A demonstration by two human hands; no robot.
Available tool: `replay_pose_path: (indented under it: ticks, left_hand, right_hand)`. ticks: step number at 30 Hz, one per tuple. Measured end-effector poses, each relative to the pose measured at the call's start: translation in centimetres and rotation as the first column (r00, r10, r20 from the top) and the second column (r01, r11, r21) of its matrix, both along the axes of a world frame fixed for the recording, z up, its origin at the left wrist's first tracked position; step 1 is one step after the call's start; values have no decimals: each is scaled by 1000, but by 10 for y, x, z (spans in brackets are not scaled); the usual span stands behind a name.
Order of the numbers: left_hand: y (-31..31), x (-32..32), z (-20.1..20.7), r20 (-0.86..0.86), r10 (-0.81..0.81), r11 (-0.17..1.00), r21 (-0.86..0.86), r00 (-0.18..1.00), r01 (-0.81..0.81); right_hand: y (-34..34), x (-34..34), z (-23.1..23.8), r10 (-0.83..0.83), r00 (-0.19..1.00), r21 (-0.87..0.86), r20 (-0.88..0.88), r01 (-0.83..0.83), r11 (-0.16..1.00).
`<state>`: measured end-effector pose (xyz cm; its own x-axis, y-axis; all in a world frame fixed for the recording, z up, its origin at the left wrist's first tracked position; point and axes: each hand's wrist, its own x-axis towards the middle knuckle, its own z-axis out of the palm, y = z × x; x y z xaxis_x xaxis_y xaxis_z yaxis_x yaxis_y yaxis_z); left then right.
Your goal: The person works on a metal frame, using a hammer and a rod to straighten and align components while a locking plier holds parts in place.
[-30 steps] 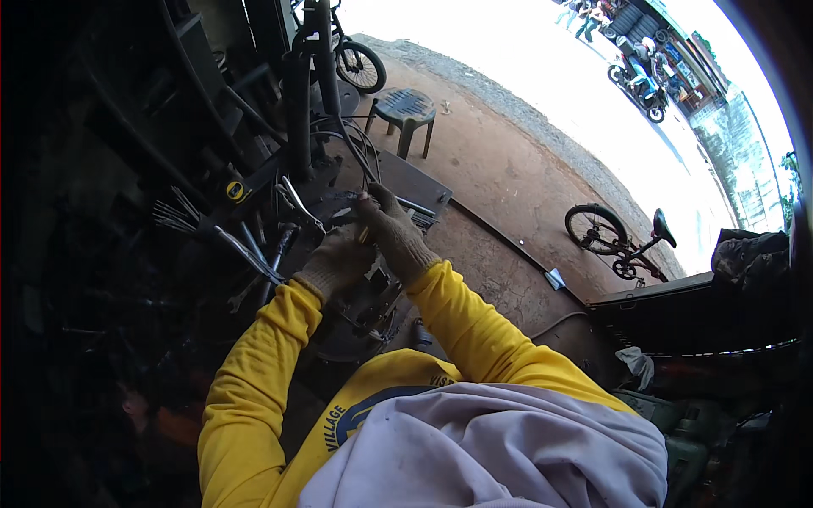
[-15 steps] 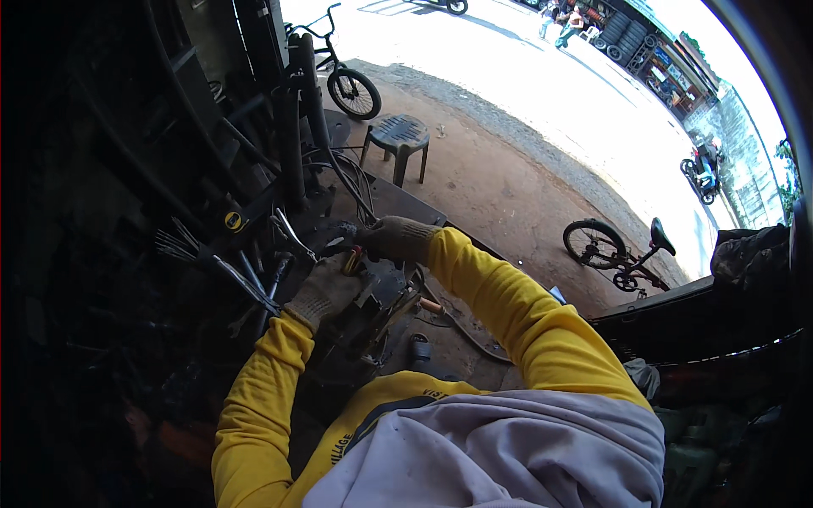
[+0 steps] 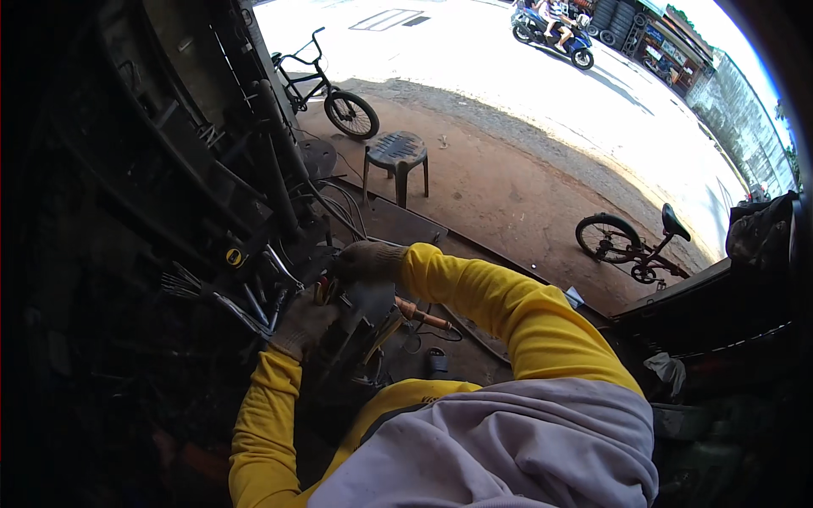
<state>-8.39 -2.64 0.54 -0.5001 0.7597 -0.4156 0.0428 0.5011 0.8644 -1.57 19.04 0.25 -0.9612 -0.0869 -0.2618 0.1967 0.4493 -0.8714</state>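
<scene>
Gloved left hand (image 3: 302, 323) on dark metal part (image 3: 360, 326), right hand (image 3: 366, 261) extended beyond

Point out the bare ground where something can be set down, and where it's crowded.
Free: the brown dirt between the plastic stool and the small bicycle. Crowded: around the gloved left hand and right hand, among upright metal tools.

Yellow sleeves (image 3: 508, 313), grey-brown gloved left hand (image 3: 302, 323), dark grey stool (image 3: 395, 152), reddish-brown ground (image 3: 508, 186).
</scene>
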Motion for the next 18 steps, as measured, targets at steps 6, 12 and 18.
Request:
replay_pose_path:
  ticks: [6,12,18]
  left_hand:
    - [-1,-4,-16,8,-18,998,61,1000,17]
    - [-2,0,-5,-103,-10,998,59,995,16]
    - [-2,-2,-7,-20,-10,999,52,1000,11]
  right_hand:
    - [8,-4,-21,38,999,26,-30,-37,999]
    - [-4,-8,28,35,991,198,125,-60,978]
    - [2,-17,23,118,978,174,173,-148,973]
